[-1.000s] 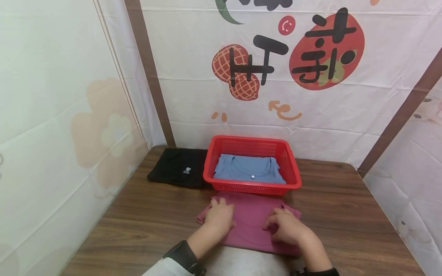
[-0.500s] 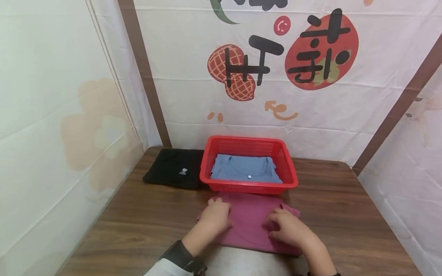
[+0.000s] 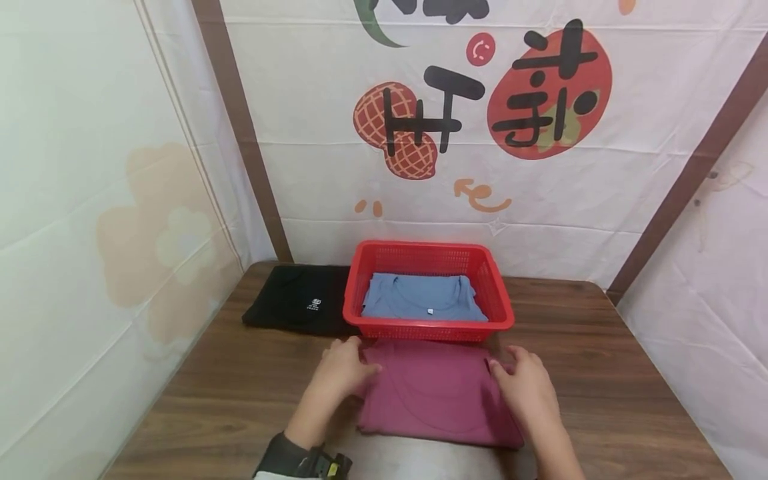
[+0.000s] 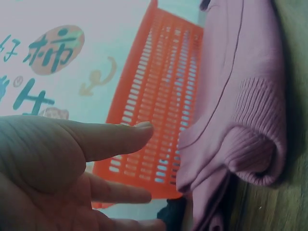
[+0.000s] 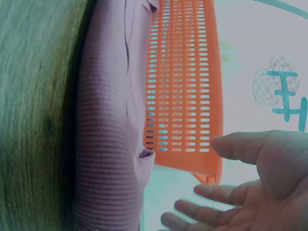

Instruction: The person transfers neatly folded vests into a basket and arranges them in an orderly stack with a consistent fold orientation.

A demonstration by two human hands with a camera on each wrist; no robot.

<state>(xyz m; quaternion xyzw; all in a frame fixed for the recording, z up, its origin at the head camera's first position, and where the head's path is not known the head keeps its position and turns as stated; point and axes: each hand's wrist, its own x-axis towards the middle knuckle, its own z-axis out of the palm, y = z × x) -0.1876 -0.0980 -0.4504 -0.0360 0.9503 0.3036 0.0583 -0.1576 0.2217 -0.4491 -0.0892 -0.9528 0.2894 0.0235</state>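
A folded maroon garment (image 3: 435, 393) lies on the table in front of the red basket (image 3: 429, 329). At the garment's left side is my left hand (image 3: 339, 373), fingers spread and thumb toward the cloth. My right hand (image 3: 531, 390) is at its right side, thumb near the dark slit in the fabric. In the left wrist view the left hand (image 4: 62, 163) holds nothing beside the rolled ribbed sleeve (image 4: 255, 144). The right wrist view shows the right hand (image 5: 269, 178) with relaxed fingers, apart from the garment (image 5: 108, 125).
A folded blue garment (image 3: 420, 298) lies inside the red basket. Left of the basket is a folded black garment (image 3: 294, 300) with a small white print. Behind the wooden table (image 3: 576, 373) hangs a white printed cloth (image 3: 312, 167).
Both hands have moved off the middle of the maroon garment, outward to its left and right sides. The head view has shifted slightly.
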